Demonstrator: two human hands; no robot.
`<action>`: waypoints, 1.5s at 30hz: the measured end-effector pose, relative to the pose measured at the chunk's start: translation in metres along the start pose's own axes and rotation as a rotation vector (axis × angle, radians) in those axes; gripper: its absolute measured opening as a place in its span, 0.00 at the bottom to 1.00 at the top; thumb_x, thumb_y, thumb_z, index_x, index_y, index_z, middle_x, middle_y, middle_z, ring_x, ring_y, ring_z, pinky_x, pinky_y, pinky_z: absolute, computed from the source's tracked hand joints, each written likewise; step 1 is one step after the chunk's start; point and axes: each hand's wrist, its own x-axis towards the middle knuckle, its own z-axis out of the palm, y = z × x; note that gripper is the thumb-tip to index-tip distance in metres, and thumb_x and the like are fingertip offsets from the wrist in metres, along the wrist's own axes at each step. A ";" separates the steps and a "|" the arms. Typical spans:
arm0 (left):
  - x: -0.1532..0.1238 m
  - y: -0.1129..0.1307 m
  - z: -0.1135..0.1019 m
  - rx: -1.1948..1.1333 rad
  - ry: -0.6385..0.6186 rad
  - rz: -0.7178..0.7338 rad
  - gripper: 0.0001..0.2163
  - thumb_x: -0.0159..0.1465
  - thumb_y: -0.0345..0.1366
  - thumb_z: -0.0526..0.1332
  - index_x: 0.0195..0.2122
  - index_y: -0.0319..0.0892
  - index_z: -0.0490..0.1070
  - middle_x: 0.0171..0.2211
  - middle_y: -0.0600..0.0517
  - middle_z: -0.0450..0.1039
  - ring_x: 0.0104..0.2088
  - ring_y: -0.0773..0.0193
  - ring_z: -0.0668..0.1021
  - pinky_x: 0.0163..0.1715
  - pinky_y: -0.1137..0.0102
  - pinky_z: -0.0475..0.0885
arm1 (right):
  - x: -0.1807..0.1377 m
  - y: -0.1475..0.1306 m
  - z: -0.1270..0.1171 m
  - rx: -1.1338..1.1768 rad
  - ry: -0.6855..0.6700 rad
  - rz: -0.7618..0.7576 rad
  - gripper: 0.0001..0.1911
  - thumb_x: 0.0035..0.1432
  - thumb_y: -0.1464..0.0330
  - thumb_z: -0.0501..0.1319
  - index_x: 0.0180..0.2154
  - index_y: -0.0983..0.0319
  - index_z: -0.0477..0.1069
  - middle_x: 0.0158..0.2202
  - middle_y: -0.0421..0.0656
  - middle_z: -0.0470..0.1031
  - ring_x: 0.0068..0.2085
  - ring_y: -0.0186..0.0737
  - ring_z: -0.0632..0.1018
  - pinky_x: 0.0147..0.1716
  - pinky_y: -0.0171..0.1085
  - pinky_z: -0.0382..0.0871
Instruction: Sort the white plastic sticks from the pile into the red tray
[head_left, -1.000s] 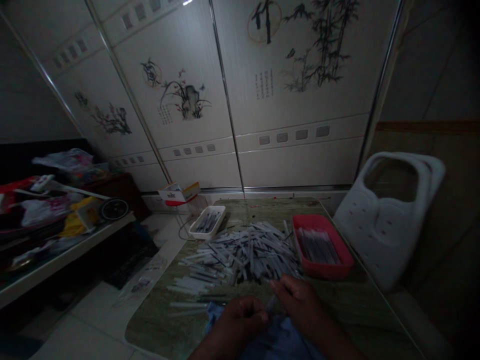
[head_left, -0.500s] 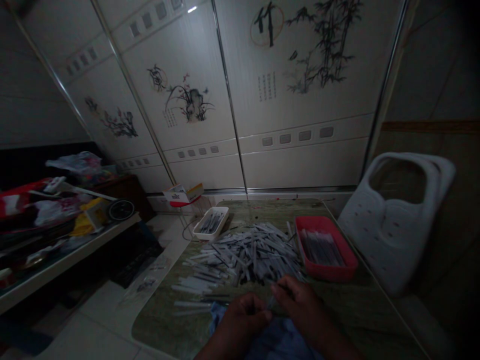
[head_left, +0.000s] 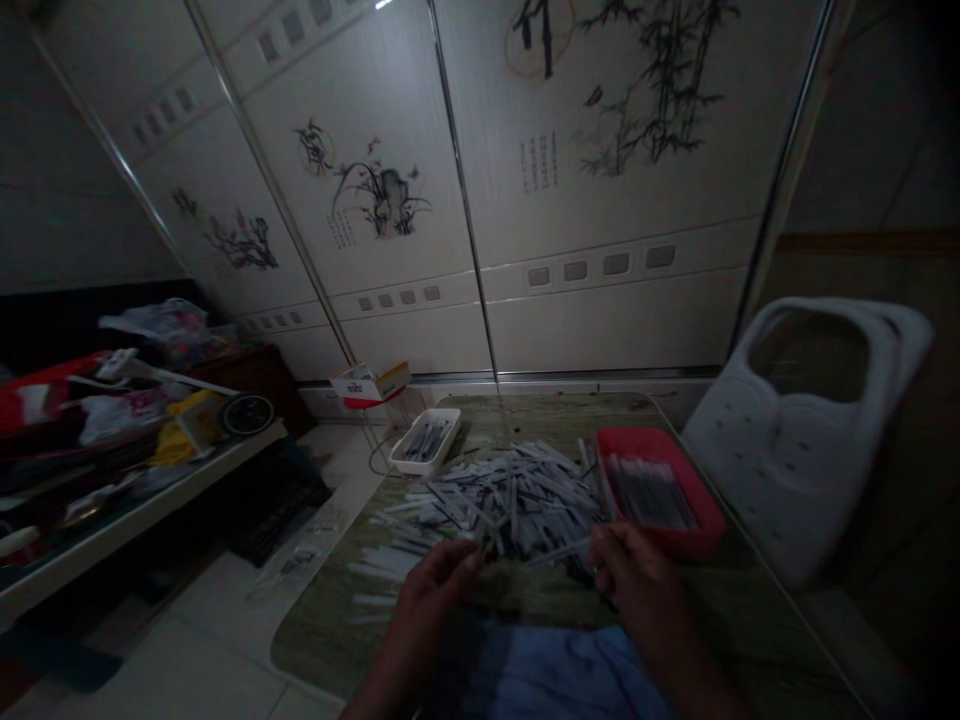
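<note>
A big heap of thin white and dark strips (head_left: 510,495) lies in the middle of a green marbled table (head_left: 720,620). My left hand (head_left: 435,580) reaches to the near edge of the heap, fingers curled at the strips. My right hand (head_left: 630,575) is pinched on one pale strip (head_left: 559,552) that sticks out to the left, just in front of a red tray (head_left: 694,535) holding more strips. A small white tray (head_left: 427,440) with several dark strips sits at the table's far left corner. A blue cloth (head_left: 540,675) lies under my wrists.
A white plastic chair (head_left: 810,430) stands to the right of the table. A low bench (head_left: 112,500) piled with bags and boxes is on the left. Painted sliding wardrobe doors (head_left: 480,200) close off the back. A small carton (head_left: 371,383) sits on the floor.
My hands have parted and moved forward to the heap. The right hand now holds a strip out near the red tray; the left has gone to the heap's near edge.
</note>
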 end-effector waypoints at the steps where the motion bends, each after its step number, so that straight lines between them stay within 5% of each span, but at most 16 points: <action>1: 0.005 -0.002 -0.003 0.111 0.057 0.062 0.19 0.58 0.50 0.70 0.43 0.41 0.80 0.41 0.45 0.81 0.43 0.53 0.80 0.42 0.64 0.71 | 0.000 0.000 0.001 0.015 0.017 0.000 0.22 0.60 0.46 0.61 0.32 0.58 0.72 0.22 0.35 0.68 0.24 0.35 0.67 0.24 0.33 0.59; 7: 0.026 -0.010 0.009 0.848 0.066 0.468 0.13 0.65 0.38 0.60 0.48 0.46 0.80 0.47 0.44 0.79 0.50 0.49 0.76 0.51 0.57 0.67 | 0.002 0.002 0.001 0.050 0.082 0.004 0.22 0.58 0.45 0.63 0.33 0.58 0.72 0.24 0.36 0.70 0.24 0.36 0.68 0.24 0.34 0.61; 11: 0.027 0.004 0.031 1.177 0.027 0.473 0.14 0.64 0.34 0.61 0.49 0.49 0.80 0.49 0.44 0.77 0.52 0.47 0.72 0.51 0.56 0.64 | 0.003 0.000 0.000 0.058 0.121 0.003 0.22 0.58 0.45 0.63 0.34 0.58 0.72 0.24 0.36 0.70 0.24 0.36 0.68 0.23 0.34 0.61; 26: 0.037 0.009 0.043 1.343 0.046 0.496 0.10 0.68 0.34 0.59 0.43 0.51 0.79 0.45 0.47 0.77 0.51 0.49 0.72 0.48 0.57 0.61 | 0.003 -0.003 -0.002 0.104 0.120 -0.018 0.23 0.58 0.45 0.63 0.33 0.59 0.71 0.24 0.36 0.70 0.23 0.34 0.67 0.22 0.33 0.59; 30: 0.039 0.003 0.036 1.144 0.127 0.514 0.12 0.68 0.34 0.57 0.44 0.48 0.80 0.42 0.45 0.79 0.47 0.49 0.74 0.48 0.57 0.64 | 0.004 -0.001 -0.002 0.136 0.115 -0.019 0.23 0.57 0.45 0.65 0.33 0.59 0.72 0.24 0.36 0.72 0.23 0.34 0.68 0.22 0.33 0.60; 33: 0.041 -0.006 0.030 0.719 0.154 0.527 0.14 0.69 0.42 0.55 0.45 0.45 0.80 0.41 0.44 0.80 0.45 0.50 0.77 0.47 0.58 0.69 | 0.005 0.001 -0.002 0.184 0.108 0.012 0.23 0.57 0.46 0.65 0.37 0.59 0.74 0.27 0.38 0.76 0.24 0.34 0.70 0.23 0.33 0.62; 39: 0.026 -0.006 0.034 -0.073 0.065 0.032 0.26 0.58 0.60 0.65 0.44 0.41 0.79 0.34 0.48 0.80 0.35 0.55 0.80 0.34 0.66 0.72 | 0.003 -0.002 -0.001 0.272 0.088 0.038 0.21 0.57 0.48 0.67 0.39 0.60 0.74 0.32 0.42 0.81 0.26 0.35 0.74 0.22 0.32 0.63; 45: 0.018 -0.009 0.048 -0.387 0.060 -0.094 0.22 0.53 0.53 0.73 0.40 0.41 0.78 0.28 0.54 0.76 0.29 0.66 0.75 0.31 0.73 0.69 | 0.000 -0.005 0.001 0.268 0.079 0.007 0.20 0.59 0.49 0.66 0.39 0.60 0.74 0.32 0.42 0.81 0.28 0.36 0.76 0.23 0.33 0.64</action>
